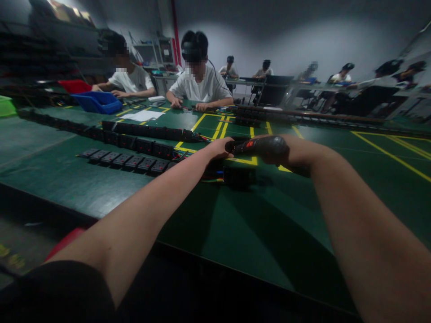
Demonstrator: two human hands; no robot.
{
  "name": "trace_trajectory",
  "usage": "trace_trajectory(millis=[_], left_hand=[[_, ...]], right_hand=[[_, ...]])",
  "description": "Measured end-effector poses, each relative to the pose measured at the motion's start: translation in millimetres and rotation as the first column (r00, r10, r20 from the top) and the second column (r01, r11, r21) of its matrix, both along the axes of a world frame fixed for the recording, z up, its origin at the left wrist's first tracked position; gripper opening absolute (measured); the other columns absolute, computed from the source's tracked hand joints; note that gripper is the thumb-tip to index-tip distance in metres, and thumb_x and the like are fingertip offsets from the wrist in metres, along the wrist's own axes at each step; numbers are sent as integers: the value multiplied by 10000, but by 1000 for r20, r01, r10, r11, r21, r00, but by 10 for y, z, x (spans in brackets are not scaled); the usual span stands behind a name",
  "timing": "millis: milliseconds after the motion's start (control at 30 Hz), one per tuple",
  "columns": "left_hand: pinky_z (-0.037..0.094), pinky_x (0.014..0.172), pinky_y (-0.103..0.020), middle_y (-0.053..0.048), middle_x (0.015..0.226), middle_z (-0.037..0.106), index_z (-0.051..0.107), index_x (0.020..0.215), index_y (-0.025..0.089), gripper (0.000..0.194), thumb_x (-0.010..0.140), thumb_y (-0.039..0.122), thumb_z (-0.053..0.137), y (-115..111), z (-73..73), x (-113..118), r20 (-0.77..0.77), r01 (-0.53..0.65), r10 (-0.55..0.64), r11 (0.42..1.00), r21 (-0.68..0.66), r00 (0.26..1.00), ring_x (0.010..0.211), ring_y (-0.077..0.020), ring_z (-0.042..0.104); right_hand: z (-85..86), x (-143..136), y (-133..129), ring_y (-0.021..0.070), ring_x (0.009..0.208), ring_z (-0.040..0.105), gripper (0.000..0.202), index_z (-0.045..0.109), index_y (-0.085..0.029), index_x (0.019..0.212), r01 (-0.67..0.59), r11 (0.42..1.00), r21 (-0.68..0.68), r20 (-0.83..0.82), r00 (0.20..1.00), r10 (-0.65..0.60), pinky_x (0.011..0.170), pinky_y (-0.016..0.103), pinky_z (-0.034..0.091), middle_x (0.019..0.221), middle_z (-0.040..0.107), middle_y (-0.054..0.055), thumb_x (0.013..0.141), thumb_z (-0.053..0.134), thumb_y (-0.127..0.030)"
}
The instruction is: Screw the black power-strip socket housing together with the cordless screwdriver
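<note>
My right hand point(296, 146) is closed round a black power screwdriver point(261, 146) with orange marks. The tool lies nearly level, its narrow end pointing left towards my left hand point(221, 147). That hand is curled close to the tool's tip; its fingertips and whatever they grip are hidden. Just below both hands, a black block-shaped part point(239, 176) rests on the green table, with coloured wires point(213, 180) at its left side. Left of my left forearm runs a row of black socket modules point(129, 162) with small red marks.
Longer black strips point(148, 131) with wire ends lie across the green table point(188, 224), which bears yellow tape lines point(387, 150). A blue bin point(97, 103), a red bin point(76, 86) and white paper point(143, 115) are further back. Co-workers point(202, 85) sit opposite.
</note>
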State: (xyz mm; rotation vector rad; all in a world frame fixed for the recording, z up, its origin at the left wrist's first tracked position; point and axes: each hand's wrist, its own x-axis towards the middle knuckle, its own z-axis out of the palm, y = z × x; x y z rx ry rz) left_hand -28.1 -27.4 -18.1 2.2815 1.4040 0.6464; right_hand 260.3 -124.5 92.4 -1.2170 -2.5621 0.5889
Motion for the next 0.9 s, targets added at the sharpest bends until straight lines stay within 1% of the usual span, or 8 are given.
trace_trajectory(millis=[167, 300, 400, 567, 667, 767, 833, 900], left_hand=[[573, 1241, -401, -111, 1492, 816, 689, 1551, 212, 784, 811, 248, 946, 45, -20, -12, -1, 15, -15, 1000, 5, 1000, 1391, -317, 764], [576, 1241, -426, -112, 1497, 813, 690, 1551, 232, 798, 798, 251, 954, 75, -35, -20, -14, 6, -6, 1000, 10, 1000, 1392, -330, 764], [583, 1229, -428, -116, 1487, 817, 690, 1553, 232, 810, 790, 252, 959, 76, -37, -17, -22, 0, 0, 1000, 10, 1000, 1376, -337, 771], [573, 1245, -427, -108, 1502, 812, 691, 1549, 234, 796, 798, 257, 955, 57, -23, -4, -29, -10, 10, 1000, 4, 1000, 1397, -335, 758], [577, 1240, -422, -105, 1499, 816, 696, 1535, 231, 784, 795, 254, 955, 55, -19, 2, -23, -11, 11, 1000, 1, 1000, 1394, -332, 760], [579, 1235, -409, -109, 1503, 815, 695, 1541, 220, 778, 807, 263, 949, 53, -14, 10, -24, -6, 6, 1000, 0, 1000, 1397, -330, 760], [570, 1245, -411, -122, 1519, 806, 685, 1561, 205, 786, 821, 265, 940, 48, -4, 21, -43, -3, 3, 1000, 4, 999, 1411, -335, 754], [561, 1259, -425, -139, 1535, 796, 679, 1574, 191, 795, 824, 256, 935, 42, 9, 34, -65, -7, 7, 1000, 10, 998, 1428, -348, 745]], right_hand=[[-4, 14, 20, 386, 1238, 798, 694, 771, -400, 1513, 6, 1000, 16, 1, 1000, -6, 1096, 537, 652, 1338, 868, 25, 823, 846, -395], [6, 9, 6, 358, 1147, 803, 765, 736, -360, 1578, 26, 1000, 13, 21, 999, -26, 1023, 514, 667, 1283, 873, 50, 822, 848, -372], [4, 4, 5, 365, 1131, 799, 766, 752, -376, 1551, 39, 999, 6, 14, 999, -39, 990, 515, 671, 1282, 870, 45, 795, 877, -382], [19, -32, -37, 366, 1067, 800, 752, 762, -390, 1530, 61, 997, -37, -1, 998, -61, 935, 494, 678, 1138, 872, 52, 790, 891, -393], [51, -75, -103, 349, 1041, 790, 747, 761, -363, 1541, 54, 998, -37, 16, 998, -54, 958, 484, 665, 1072, 861, 55, 800, 857, -345], [58, -98, -133, 329, 1061, 772, 786, 725, -273, 1590, 29, 999, -42, 22, 999, -28, 1022, 478, 634, 1104, 860, 75, 808, 809, -274], [39, -93, -113, 319, 1106, 757, 817, 688, -213, 1618, 18, 999, -42, 5, 1000, -17, 1065, 466, 611, 1196, 857, 102, 809, 798, -253], [8, -75, -73, 309, 1149, 744, 818, 681, -189, 1609, -2, 999, -34, -7, 1000, 2, 1092, 447, 593, 1301, 841, 122, 803, 804, -246]])
